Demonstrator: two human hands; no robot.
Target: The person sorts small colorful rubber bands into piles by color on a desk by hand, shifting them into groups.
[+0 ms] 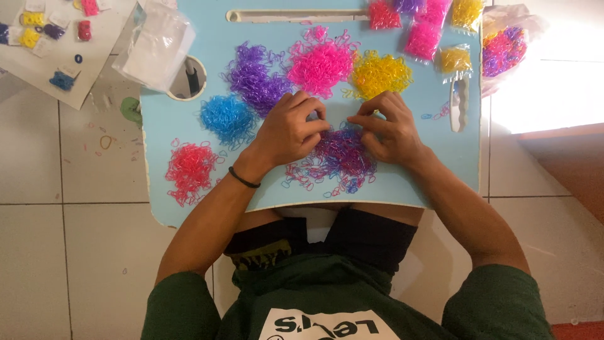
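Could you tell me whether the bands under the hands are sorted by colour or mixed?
Mixed: the pile of bands under the left hand and right hand shows purple, pink and blue together.

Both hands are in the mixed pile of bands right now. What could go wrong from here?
1. The mixed pile lies close to the lap tray's near edge; loose bands could slide off onto the floor tiles.
2. The purple pile, pink pile and yellow pile nearly touch, so sorted colours may blend.
3. The left hand and right hand work close together; a sweep could drag strays into the blue pile.
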